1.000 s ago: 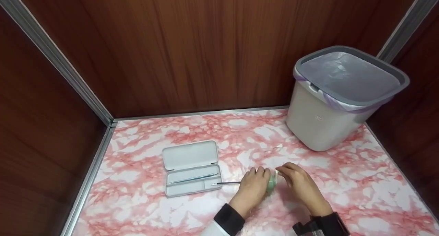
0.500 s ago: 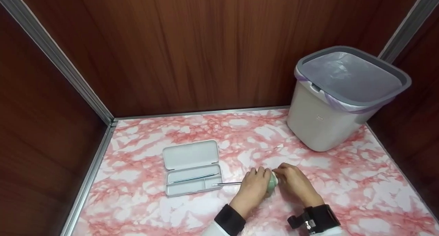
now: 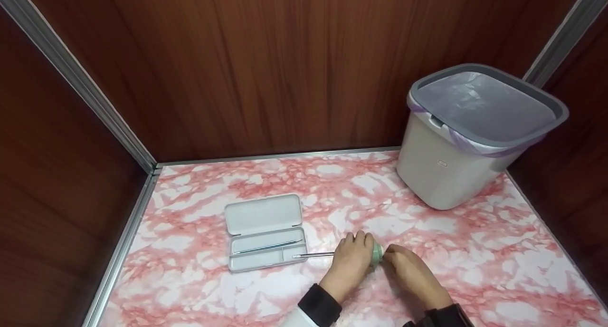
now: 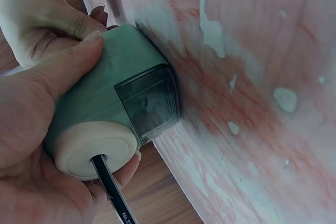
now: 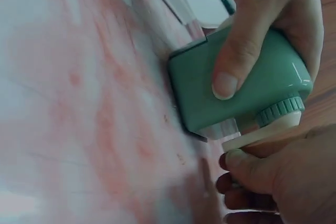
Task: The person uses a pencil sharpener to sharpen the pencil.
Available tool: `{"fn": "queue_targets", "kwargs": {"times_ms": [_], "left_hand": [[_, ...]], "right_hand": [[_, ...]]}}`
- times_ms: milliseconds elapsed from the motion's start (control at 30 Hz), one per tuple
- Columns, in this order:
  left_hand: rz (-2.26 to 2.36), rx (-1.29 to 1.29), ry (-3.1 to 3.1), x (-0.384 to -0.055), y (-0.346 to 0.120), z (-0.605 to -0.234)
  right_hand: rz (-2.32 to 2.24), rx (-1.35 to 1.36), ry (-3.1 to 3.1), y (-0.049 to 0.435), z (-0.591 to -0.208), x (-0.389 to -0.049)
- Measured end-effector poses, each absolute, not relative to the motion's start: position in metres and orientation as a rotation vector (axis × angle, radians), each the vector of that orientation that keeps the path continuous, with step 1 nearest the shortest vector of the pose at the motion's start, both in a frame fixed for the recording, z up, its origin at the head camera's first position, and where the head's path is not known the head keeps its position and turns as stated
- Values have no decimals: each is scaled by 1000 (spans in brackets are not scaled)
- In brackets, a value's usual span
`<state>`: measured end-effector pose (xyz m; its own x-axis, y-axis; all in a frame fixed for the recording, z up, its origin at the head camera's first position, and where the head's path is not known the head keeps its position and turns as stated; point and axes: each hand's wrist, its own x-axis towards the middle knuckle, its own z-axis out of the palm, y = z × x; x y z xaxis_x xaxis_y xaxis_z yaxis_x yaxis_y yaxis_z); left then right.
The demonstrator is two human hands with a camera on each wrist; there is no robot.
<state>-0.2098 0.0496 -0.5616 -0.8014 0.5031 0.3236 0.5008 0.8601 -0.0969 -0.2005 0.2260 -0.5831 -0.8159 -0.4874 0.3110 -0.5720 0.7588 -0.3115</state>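
A green pencil sharpener with a cream front ring and a clear dark shavings drawer stands on the table. My left hand grips its body, the thumb pressed on one side. A dark pencil sticks into the hole in the ring; its pale end reaches over the pencil case in the head view. With thumb and fingers my right hand pinches the end of the cream crank handle on the sharpener's opposite side. The pencil's tip is hidden inside the sharpener.
The grey pencil case lies open, lid back, with a blue pencil inside. A large lined bin stands at the back right. Dark wood panels wall the pink marbled table. A small white scrap lies near the bin.
My right hand has moved round with the crank, first in toward the sharpener, then down and nearer to me. The left hand and the pencil stay nearly in place.
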Motion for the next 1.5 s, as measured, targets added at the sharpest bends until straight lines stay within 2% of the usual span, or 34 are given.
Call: {"fn": "queue_targets", "kwargs": {"times_ms": [567,833,1033,1500], "left_hand": [[16,-683,-2587,-209,55,-561],[40,-748,-2680,-209,53,-558],[42,-753,-2673,-209,52,-558],[52,-751,-2571,-211,49,-564]], "right_hand": [[606,808,-2601,230,-558,-168],[638,740,-2540,228,-541,-182],[479,744,-2544,225,-535,-198],[449,703,-2574,220,-546,-225]]}}
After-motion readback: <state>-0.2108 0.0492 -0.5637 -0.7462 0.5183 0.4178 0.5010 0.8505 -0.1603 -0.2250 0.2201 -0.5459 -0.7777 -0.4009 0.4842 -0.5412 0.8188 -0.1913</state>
